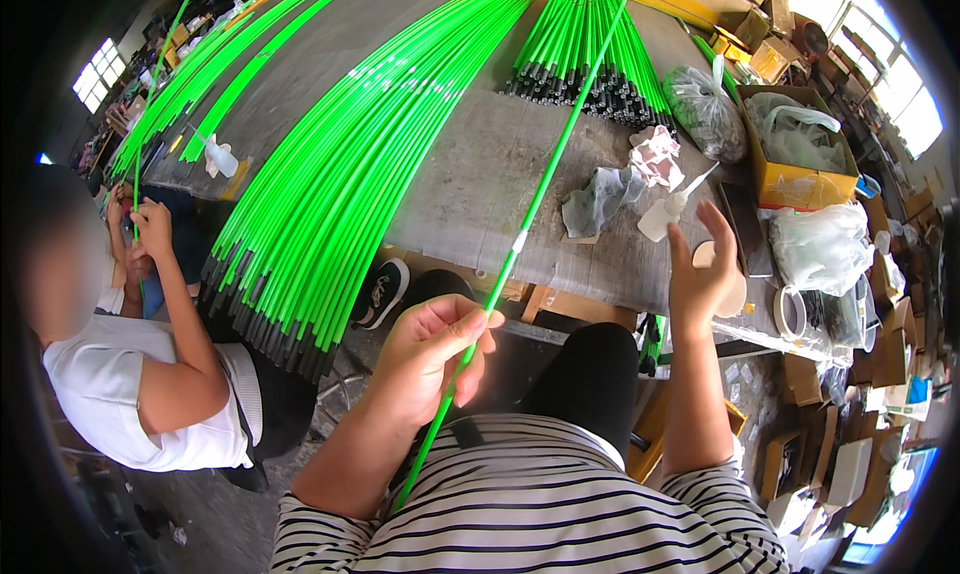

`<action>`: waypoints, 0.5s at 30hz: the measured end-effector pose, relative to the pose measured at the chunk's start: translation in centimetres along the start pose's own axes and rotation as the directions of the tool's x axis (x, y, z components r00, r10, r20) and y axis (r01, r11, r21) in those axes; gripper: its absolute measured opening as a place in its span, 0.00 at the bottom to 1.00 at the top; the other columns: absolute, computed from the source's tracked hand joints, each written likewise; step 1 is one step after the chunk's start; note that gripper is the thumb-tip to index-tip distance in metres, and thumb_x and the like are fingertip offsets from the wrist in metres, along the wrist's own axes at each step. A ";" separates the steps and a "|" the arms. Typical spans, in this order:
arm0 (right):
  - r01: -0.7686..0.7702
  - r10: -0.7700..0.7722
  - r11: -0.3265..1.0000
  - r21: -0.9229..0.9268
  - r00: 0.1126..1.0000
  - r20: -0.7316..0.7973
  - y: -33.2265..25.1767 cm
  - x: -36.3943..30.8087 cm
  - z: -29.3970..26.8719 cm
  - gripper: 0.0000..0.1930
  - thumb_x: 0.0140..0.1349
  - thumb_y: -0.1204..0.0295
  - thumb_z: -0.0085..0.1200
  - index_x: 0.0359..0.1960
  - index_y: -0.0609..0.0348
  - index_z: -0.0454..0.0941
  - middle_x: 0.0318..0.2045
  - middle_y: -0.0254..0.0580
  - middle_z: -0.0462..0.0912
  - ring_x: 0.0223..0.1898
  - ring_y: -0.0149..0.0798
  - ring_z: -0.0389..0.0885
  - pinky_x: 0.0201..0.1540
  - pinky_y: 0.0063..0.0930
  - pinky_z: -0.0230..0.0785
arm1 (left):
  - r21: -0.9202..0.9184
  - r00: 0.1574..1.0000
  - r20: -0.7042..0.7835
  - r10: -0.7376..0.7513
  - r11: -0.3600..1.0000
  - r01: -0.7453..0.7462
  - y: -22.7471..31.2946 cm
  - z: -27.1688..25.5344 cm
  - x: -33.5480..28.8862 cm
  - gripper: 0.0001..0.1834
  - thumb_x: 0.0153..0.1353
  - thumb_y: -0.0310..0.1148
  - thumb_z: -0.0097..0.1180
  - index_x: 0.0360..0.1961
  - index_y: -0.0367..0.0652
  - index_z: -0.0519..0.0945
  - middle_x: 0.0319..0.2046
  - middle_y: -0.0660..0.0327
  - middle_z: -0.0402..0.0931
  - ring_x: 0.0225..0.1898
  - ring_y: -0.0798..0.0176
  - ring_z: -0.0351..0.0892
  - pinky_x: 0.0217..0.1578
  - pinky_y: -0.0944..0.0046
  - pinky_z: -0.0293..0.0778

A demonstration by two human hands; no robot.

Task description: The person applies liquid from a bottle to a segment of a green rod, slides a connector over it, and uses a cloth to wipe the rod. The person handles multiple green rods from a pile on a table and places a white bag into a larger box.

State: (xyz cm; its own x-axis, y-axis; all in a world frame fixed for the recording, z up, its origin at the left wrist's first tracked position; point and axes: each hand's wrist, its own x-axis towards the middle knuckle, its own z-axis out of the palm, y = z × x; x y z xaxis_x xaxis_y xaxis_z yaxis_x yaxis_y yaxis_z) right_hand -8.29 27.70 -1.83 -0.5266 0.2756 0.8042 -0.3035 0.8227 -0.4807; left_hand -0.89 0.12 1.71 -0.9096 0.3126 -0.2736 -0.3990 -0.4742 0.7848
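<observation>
Left grip [430, 352]: closed around one green rod [545, 186], aslant over the tabletop [475, 194] edge.
Right grip [702, 279]: spread, empty, near a nozzle bottle [660, 218].
Rod progress: one apparently mid-work; black-ended sheaf [335, 179] alongside (finished or waiting, cannot tell).
Tabletop: grey, scuffed.
Room: cartons stacked right; co-worker [130, 389] left.

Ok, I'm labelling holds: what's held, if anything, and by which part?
The left grip holds a green rod below its white band; the right grip looks empty.
</observation>
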 end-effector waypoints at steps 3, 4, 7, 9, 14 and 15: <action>0.012 -0.042 0.978 0.208 0.989 0.139 -4.3 -0.1 -1.7 0.08 0.47 0.82 0.58 0.30 0.64 0.74 0.27 0.40 0.75 0.29 0.33 0.73 0.36 0.22 0.65 | -0.089 0.993 0.071 -0.094 0.991 0.100 -0.1 0.2 -0.2 0.10 0.61 0.32 0.46 0.34 0.33 0.73 0.20 0.61 0.70 0.08 0.76 0.60 0.07 0.77 0.54; -0.149 0.058 0.883 0.444 0.976 0.211 -4.8 -0.8 -1.1 0.04 0.48 0.82 0.57 0.25 0.64 0.74 0.26 0.37 0.75 0.27 0.28 0.70 0.33 0.19 0.63 | -0.095 0.991 0.073 -0.110 0.989 0.116 -0.2 0.6 -0.2 0.10 0.62 0.32 0.46 0.34 0.33 0.73 0.20 0.61 0.70 0.08 0.76 0.59 0.06 0.77 0.53; -0.649 0.282 0.414 0.638 0.759 0.587 -8.1 -1.4 -1.2 0.03 0.52 0.78 0.57 0.28 0.62 0.77 0.27 0.31 0.76 0.28 0.22 0.69 0.33 0.16 0.62 | -0.055 0.986 0.147 -0.077 0.995 0.086 -0.8 1.0 -0.6 0.11 0.62 0.32 0.45 0.33 0.33 0.73 0.20 0.61 0.70 0.08 0.76 0.59 0.06 0.77 0.52; -0.811 0.302 0.172 0.560 0.584 0.753 -9.3 -1.2 -1.3 0.05 0.53 0.75 0.58 0.30 0.62 0.78 0.27 0.30 0.78 0.29 0.21 0.70 0.34 0.15 0.62 | -0.090 0.978 0.187 -0.092 0.990 0.110 -1.0 0.9 -0.9 0.11 0.62 0.32 0.44 0.33 0.33 0.73 0.19 0.61 0.69 0.08 0.75 0.60 0.06 0.76 0.55; -0.897 0.153 -0.140 0.419 0.398 0.904 -9.8 -1.7 -1.1 0.10 0.53 0.71 0.59 0.35 0.63 0.77 0.31 0.35 0.79 0.33 0.26 0.73 0.40 0.20 0.63 | -0.073 0.971 0.202 -0.127 0.987 0.144 -0.6 1.5 -1.6 0.14 0.63 0.33 0.42 0.34 0.29 0.73 0.16 0.61 0.68 0.07 0.73 0.61 0.06 0.74 0.57; -0.900 0.148 -0.155 0.408 0.387 0.910 -10.0 -1.7 -1.2 0.11 0.52 0.71 0.59 0.35 0.64 0.77 0.31 0.36 0.79 0.34 0.27 0.73 0.41 0.20 0.63 | -0.075 0.969 0.216 -0.119 0.988 0.138 -0.6 1.5 -1.7 0.15 0.63 0.33 0.42 0.34 0.29 0.73 0.16 0.61 0.68 0.07 0.73 0.61 0.06 0.74 0.57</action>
State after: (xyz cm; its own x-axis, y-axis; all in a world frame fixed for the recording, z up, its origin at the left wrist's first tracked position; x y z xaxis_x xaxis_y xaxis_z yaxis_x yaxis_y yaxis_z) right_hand -3.39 19.58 2.04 -0.9715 -0.2241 -0.0776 0.1966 -0.5783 -0.7918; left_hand 1.06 1.09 2.51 -0.8088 0.5374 -0.2388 -0.5285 -0.4864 0.6958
